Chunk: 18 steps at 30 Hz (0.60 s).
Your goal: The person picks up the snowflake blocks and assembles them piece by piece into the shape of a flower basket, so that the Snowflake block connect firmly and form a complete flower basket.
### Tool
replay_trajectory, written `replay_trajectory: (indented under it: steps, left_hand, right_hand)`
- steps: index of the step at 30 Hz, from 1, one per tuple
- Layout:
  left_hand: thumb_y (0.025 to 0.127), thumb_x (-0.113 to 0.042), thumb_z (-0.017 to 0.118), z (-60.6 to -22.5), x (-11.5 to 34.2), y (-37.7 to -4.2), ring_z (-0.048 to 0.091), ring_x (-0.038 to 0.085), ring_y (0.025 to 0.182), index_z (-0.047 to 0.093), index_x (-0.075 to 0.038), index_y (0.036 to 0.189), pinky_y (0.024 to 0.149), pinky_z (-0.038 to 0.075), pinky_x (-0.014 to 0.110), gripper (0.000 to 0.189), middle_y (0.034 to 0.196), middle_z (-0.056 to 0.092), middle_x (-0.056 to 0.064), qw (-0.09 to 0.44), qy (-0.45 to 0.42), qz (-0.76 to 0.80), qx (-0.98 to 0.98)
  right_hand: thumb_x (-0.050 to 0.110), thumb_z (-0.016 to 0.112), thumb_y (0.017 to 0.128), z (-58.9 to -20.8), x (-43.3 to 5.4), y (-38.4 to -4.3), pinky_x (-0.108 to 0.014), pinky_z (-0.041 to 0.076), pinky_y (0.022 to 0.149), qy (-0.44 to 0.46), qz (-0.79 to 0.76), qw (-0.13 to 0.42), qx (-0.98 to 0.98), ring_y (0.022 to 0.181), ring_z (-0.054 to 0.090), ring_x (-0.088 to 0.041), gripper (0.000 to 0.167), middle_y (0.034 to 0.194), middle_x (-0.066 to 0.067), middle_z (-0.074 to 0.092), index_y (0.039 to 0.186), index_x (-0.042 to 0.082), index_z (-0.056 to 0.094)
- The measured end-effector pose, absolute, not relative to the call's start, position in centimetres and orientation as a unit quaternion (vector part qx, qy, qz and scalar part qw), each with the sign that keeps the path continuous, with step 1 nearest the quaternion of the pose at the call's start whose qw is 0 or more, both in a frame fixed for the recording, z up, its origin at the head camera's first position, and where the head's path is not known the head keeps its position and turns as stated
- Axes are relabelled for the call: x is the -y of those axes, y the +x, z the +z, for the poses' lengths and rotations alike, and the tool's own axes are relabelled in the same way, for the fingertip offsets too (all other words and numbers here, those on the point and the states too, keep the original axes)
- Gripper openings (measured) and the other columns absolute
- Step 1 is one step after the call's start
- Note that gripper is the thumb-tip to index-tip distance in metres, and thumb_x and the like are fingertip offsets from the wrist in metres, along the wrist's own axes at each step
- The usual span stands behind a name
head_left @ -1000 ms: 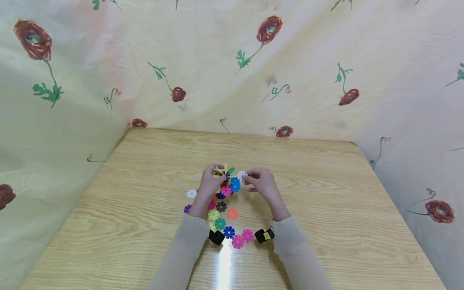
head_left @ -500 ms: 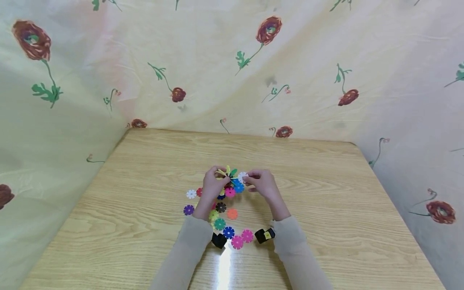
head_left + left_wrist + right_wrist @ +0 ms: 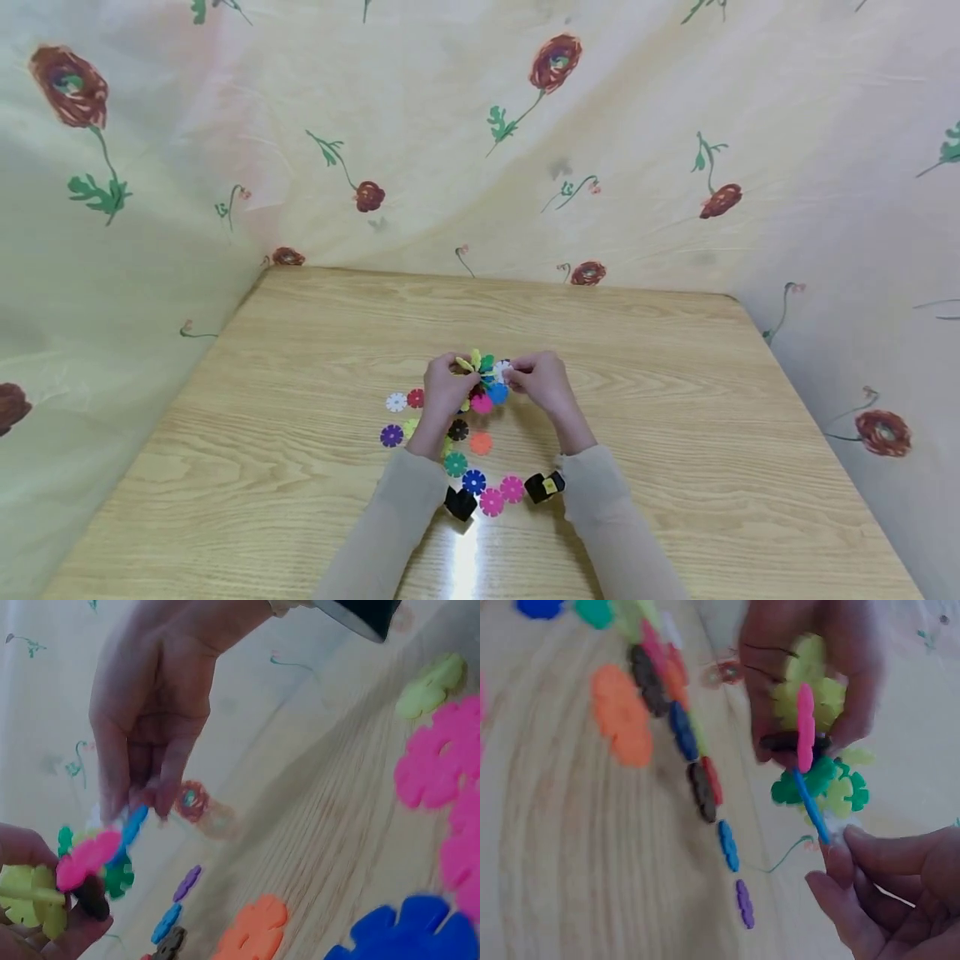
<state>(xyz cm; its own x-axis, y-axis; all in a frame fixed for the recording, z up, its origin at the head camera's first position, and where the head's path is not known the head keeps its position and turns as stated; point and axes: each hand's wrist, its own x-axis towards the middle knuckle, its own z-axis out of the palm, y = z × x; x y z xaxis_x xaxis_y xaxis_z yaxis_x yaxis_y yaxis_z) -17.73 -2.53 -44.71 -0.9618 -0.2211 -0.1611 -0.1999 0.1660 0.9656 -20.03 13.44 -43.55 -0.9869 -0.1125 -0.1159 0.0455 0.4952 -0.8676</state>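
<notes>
Two-handed, holds a cluster of joined notched discs (image 3: 805,739) up above the wood-grain desk (image 3: 660,375); with the left hand (image 3: 446,387), clasps it by the yellow discs (image 3: 808,660) and a dark disc (image 3: 784,741) in a clenched grip; with the right hand (image 3: 546,385), pinches a white disc (image 3: 501,368) in a tight grip, right at the cluster's blue disc (image 3: 497,394); cannot tell whether slotted in or merely overlapping; on the desk below, has an orange disc (image 3: 481,442) near a black disc (image 3: 458,430), then a teal disc (image 3: 455,465), a dark-blue disc (image 3: 473,482) and two magenta discs (image 3: 491,502) at the near side; left of all these, has a purple disc (image 3: 392,436).
</notes>
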Motion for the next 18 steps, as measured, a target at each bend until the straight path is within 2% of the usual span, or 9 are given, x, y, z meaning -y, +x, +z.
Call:
replay_trajectory:
  steps: [6, 8, 12, 15, 18]
  left_hand:
    - [0.081, 0.000, 0.068, -45.0, 2.8, -18.2, 0.063, 0.022, 0.090, 0.067, 0.001, 0.111, 0.067, 0.052, 0.022, 0.030, 0.102, 0.068, 0.019, -0.003, 0.125, -0.645, 0.753]
    - [0.083, -0.002, 0.068, -45.0, 3.1, -18.5, 0.064, 0.023, 0.093, 0.066, 0.001, 0.112, 0.071, 0.054, 0.024, 0.029, 0.106, 0.068, 0.020, -0.019, 0.123, -0.651, 0.749]
    - [0.086, -0.002, 0.066, -45.0, 4.1, -18.9, 0.063, 0.027, 0.102, 0.065, 0.001, 0.115, 0.081, 0.054, 0.029, 0.029, 0.112, 0.066, 0.020, -0.037, 0.119, -0.655, 0.745]
    - [0.087, -0.003, 0.065, -44.7, 4.9, -19.1, 0.062, 0.029, 0.104, 0.063, 0.001, 0.116, 0.082, 0.053, 0.031, 0.030, 0.115, 0.063, 0.021, -0.046, 0.121, -0.656, 0.743]
    - [0.088, -0.004, 0.064, -44.6, 5.4, -19.3, 0.061, 0.027, 0.101, 0.063, -0.001, 0.117, 0.079, 0.050, 0.029, 0.030, 0.115, 0.061, 0.021, -0.055, 0.127, -0.657, 0.741]
  right_hand:
    - [0.008, 0.065, 0.091, -43.5, -13.6, -20.0, -0.031, 0.061, 0.069, -0.027, -0.506, 0.087, -0.858, 0.074, 0.068, -0.013, 0.019, 0.092, -0.020, 0.073, 0.103, -0.006, 0.072]
    - [0.011, 0.064, 0.093, -43.5, -14.0, -20.3, -0.034, 0.061, 0.071, -0.052, -0.509, 0.106, -0.852, 0.078, 0.070, -0.015, 0.023, 0.096, -0.021, 0.072, 0.106, -0.006, 0.070]
    - [0.017, 0.059, 0.097, -43.7, -14.8, -21.4, -0.038, 0.061, 0.075, -0.079, -0.557, 0.168, -0.810, 0.085, 0.068, -0.017, 0.030, 0.094, -0.014, 0.070, 0.112, -0.008, 0.066]
    - [0.020, 0.055, 0.100, -44.2, -14.9, -22.5, -0.034, 0.061, 0.074, -0.046, -0.581, 0.187, -0.791, 0.085, 0.066, -0.016, 0.033, 0.094, -0.009, 0.070, 0.115, -0.007, 0.065]
    - [0.018, 0.057, 0.098, -44.7, -14.2, -23.5, -0.028, 0.060, 0.067, -0.019, -0.544, 0.183, -0.819, 0.078, 0.064, -0.013, 0.029, 0.095, -0.009, 0.070, 0.114, -0.003, 0.067]
